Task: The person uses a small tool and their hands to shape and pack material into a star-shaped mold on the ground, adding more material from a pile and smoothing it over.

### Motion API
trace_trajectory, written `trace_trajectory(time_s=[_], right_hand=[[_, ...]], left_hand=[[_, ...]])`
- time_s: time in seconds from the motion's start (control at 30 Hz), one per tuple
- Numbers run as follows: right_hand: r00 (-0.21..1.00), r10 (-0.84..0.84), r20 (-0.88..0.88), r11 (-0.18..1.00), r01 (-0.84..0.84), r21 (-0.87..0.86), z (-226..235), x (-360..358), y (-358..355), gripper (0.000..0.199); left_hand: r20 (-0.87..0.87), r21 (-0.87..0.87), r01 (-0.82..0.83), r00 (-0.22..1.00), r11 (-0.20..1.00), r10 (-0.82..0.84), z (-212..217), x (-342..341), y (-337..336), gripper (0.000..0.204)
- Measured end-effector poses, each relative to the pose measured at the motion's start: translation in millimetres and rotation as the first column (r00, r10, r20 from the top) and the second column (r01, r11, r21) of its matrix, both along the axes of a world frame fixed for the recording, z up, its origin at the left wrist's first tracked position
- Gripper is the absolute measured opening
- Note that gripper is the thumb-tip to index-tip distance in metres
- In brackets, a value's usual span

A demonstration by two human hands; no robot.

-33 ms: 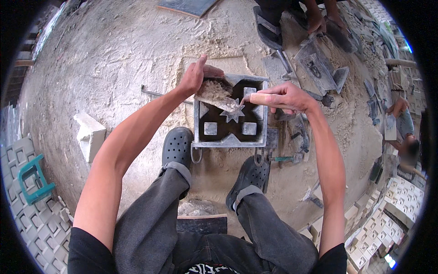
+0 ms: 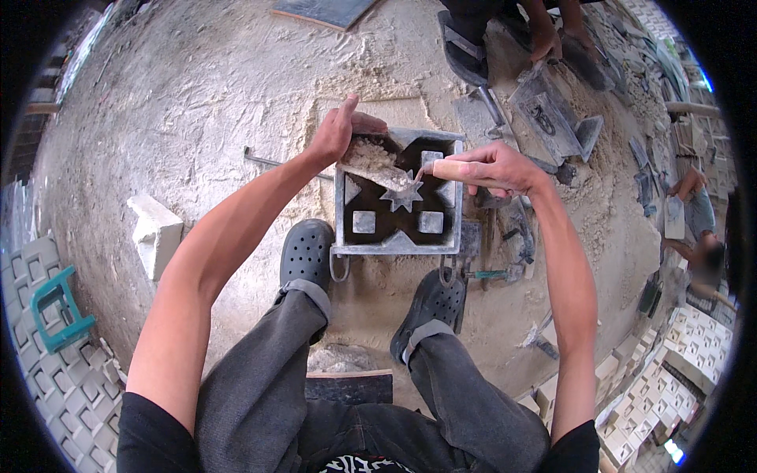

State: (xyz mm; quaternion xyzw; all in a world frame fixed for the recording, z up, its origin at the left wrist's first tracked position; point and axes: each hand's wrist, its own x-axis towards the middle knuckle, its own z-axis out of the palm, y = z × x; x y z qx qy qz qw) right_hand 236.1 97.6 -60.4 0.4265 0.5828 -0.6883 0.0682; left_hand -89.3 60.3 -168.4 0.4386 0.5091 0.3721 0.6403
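A square grey metal mould point(image 2: 398, 251) stands on the ground in front of my feet, with an eight-pointed star point(image 2: 400, 194) at its centre and square and triangular blocks around it. My right hand point(image 2: 505, 169) grips the wooden handle of a trowel point(image 2: 453, 170). The blade slants over the mould's far left part, mostly hidden under a heap of pale, crumbly mix point(image 2: 374, 158). At the far left corner, my left hand point(image 2: 339, 130) is held beside that heap, thumb up and fingers stretched out; whether it touches the blade is unclear.
Another person's hands point(image 2: 548, 43) work with a metal plate point(image 2: 548, 118) at the far right. A pale block point(image 2: 156, 236) and a teal plastic stool point(image 2: 59, 311) lie left. Patterned blocks point(image 2: 650, 402) are stacked at lower right. A teal-handled tool point(image 2: 489, 274) rests right of the mould.
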Motion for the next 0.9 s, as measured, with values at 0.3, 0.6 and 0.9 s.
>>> trace_trajectory(time_s=[0.3, 0.6, 0.9], right_hand=[[0.999, -0.039, 0.018, 0.997, 0.040, -0.071, 6, -4, 13, 0.049], [0.998, -0.066, 0.005, 0.996, 0.066, -0.058, 8, 3, 14, 0.049], [0.986, -0.057, 0.158, 0.991, 0.036, 0.132, 60, 38, -43, 0.051]], left_hand=[[0.024, -0.046, 0.051, 0.998, 0.998, -0.050, 4, -4, 3, 0.093], [0.117, -0.043, -0.071, 0.990, 0.997, 0.075, 6, -4, -8, 0.085], [-0.315, 0.270, -0.032, 0.942, 0.962, 0.119, 10, -22, -33, 0.064]])
